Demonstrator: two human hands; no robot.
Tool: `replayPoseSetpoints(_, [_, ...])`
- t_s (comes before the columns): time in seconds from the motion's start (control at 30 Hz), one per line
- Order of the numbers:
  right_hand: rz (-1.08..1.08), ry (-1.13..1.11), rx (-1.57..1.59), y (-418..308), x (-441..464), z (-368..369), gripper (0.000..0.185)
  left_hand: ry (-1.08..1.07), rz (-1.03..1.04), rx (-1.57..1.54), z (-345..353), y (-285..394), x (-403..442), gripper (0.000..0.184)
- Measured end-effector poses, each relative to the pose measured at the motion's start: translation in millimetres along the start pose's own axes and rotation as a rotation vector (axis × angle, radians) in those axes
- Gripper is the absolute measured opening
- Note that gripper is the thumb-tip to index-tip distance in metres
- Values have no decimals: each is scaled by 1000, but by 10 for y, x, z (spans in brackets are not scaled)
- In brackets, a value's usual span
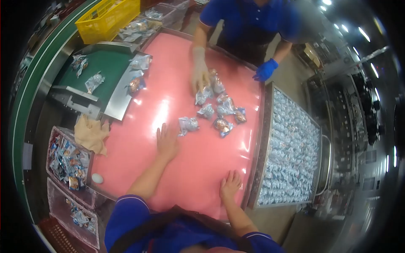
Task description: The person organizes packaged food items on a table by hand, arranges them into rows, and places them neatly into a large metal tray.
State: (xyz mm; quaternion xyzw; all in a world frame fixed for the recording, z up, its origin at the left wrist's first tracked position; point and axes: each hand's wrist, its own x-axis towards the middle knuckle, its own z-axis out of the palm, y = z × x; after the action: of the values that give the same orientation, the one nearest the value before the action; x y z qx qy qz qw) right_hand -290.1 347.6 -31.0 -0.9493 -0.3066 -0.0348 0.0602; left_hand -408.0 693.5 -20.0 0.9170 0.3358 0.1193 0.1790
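My left hand (pixel 168 143) lies on the pink tabletop (pixel 198 168), fingers stretched out and holding nothing. Just beyond its fingertips is a silver foil packet (pixel 188 125). My right hand (pixel 230 185) rests flat near the table's right edge, fingers apart, with nothing in it. Farther up the table several silver and orange wrapped packets (pixel 223 125) lie in a loose cluster. Across from me a co-worker's gloved hand (pixel 201 80) touches packets at the top of that cluster; the co-worker's blue-gloved hand (pixel 265 70) hangs by the table's far right corner.
A tray (pixel 262 185) filled with rows of packets stands at the right. On the left are a green conveyor (pixel 105 61) with a metal chute (pixel 120 99), a tan cloth (pixel 90 133), a white oval object (pixel 97 178) and bins of packets (pixel 69 158). A yellow crate (pixel 107 25) sits behind.
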Motion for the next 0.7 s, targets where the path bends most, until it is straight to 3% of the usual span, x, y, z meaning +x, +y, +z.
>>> replayPoseSetpoints(0.23, [-11,55,-14,6,-14,12,59,225,25,-43,88,7,-10,49])
replayPoseSetpoints(0.4, [-27,75,108,161,127,53,50,189,-9,-24,149,7,13,51])
replayPoseSetpoints(0.5, [-145,191,36,271,519,-121,44,138,-17,17,122,21,-18,50])
replayPoseSetpoints(0.6, [8,261,223,473,1018,50,42,118,-3,48,70,54,16,48])
replayPoseSetpoints(0.7, [286,155,132,452,1260,203,41,202,19,15,151,11,11,44])
